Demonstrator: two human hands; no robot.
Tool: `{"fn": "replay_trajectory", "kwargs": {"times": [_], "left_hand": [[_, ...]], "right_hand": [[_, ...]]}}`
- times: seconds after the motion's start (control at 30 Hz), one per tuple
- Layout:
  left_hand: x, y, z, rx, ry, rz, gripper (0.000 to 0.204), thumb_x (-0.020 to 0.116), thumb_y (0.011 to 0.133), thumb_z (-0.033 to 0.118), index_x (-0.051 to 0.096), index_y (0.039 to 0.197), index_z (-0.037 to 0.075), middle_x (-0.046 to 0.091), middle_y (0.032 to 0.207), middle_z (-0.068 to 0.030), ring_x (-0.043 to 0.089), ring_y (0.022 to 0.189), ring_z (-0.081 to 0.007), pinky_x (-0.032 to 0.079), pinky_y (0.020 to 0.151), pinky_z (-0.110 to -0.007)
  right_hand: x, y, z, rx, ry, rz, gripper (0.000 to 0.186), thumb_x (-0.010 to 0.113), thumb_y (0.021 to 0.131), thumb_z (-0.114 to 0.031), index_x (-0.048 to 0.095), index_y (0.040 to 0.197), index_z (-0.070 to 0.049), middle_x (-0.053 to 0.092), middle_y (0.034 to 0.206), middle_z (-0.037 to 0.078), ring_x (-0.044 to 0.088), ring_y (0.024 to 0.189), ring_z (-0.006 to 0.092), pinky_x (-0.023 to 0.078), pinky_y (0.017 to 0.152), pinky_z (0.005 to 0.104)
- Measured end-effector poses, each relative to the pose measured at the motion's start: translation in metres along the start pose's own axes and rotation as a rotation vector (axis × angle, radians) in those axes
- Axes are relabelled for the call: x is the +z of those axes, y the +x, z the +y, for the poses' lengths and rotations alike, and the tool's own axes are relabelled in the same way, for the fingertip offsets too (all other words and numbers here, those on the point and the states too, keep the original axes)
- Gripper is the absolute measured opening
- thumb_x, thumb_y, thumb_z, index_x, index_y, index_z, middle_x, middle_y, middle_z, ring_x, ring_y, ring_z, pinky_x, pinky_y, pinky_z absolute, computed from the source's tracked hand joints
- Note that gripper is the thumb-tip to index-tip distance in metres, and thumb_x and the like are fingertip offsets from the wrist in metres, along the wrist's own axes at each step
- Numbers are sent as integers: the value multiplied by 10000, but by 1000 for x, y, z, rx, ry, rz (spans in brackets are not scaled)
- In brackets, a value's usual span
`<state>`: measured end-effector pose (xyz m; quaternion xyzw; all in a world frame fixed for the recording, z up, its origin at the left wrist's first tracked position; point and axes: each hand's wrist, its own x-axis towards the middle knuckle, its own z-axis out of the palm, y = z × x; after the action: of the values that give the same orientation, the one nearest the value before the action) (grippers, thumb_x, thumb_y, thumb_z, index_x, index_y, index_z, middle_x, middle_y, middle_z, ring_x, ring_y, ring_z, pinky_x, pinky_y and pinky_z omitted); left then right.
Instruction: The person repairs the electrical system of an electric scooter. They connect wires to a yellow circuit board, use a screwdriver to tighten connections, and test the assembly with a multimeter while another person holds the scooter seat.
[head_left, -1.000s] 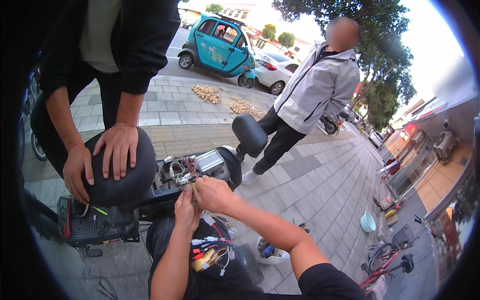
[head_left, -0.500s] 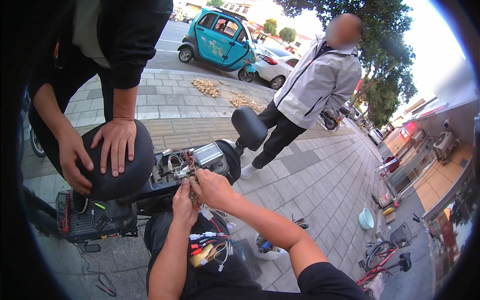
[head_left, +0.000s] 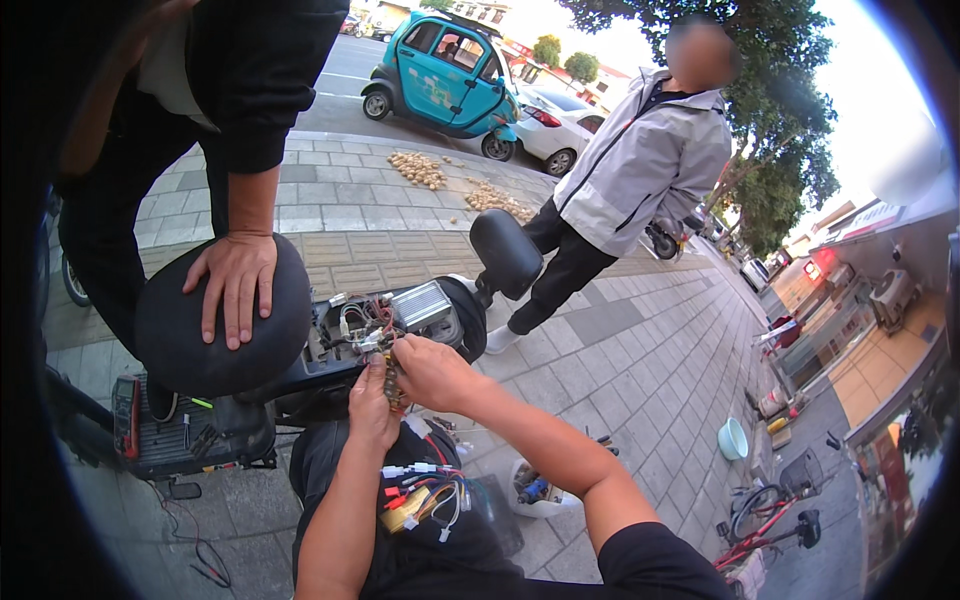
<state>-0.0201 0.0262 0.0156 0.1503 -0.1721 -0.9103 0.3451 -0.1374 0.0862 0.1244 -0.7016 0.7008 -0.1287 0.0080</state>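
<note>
My left hand [head_left: 372, 405] and my right hand [head_left: 435, 372] meet at the open body of an electric scooter. Their fingers are closed on a dusty wiring harness [head_left: 393, 384], whose ends are partly hidden by the fingers. Just beyond them, wires with white connectors [head_left: 362, 325] lie in the open compartment, beside a finned silver box [head_left: 421, 304]. On my lap rests a second bundle of coloured wires [head_left: 432, 497] with white and red plugs. The scooter's black seat [head_left: 215, 350] stands left of my hands.
Another person's hand [head_left: 238, 290] presses on the seat. A red-edged multimeter [head_left: 127, 415] lies on the footboard. A white tub of tools [head_left: 535, 488] stands right of my knees. Ahead stands a person in a grey jacket [head_left: 640, 165]. A pale blue basin [head_left: 732, 438] sits farther right.
The other person's second hand has lifted off the seat's left side. My hands stay at the harness with small finger shifts. The whole view has moved slightly.
</note>
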Motion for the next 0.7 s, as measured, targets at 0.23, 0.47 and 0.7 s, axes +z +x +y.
{"fn": "replay_trajectory", "kwargs": {"times": [0.23, 0.47, 0.7], "left_hand": [[8, 3, -1, -17, -39, -34, 310, 633, 1108, 390, 682, 1223, 107, 722, 968, 2, 699, 791, -132, 556, 635, -299], [-1, 4, 0, -26, 136, 27, 347, 646, 1097, 431, 663, 1218, 107, 725, 973, -35, 702, 751, -137, 493, 566, -268], [2, -3, 6, -71, 8, 12, 394, 635, 1090, 475, 657, 1134, 84, 725, 999, -60, 722, 794, -158, 497, 576, -276]], "right_hand": [[-9, -1, 3, 43, 104, 8, 275, 700, 906, -176, 602, 1055, 33, 676, 1052, 255, 687, 1024, 461, 560, 909, 529], [-57, 50, -37, 10, 310, 253, 258, 751, 938, -159, 750, 1109, 34, 780, 907, 172, 756, 822, 210, 597, 782, 352], [-93, 125, -113, -6, 366, 112, 335, 712, 936, -193, 734, 1101, 98, 780, 890, 149, 726, 812, 166, 577, 770, 337]]}}
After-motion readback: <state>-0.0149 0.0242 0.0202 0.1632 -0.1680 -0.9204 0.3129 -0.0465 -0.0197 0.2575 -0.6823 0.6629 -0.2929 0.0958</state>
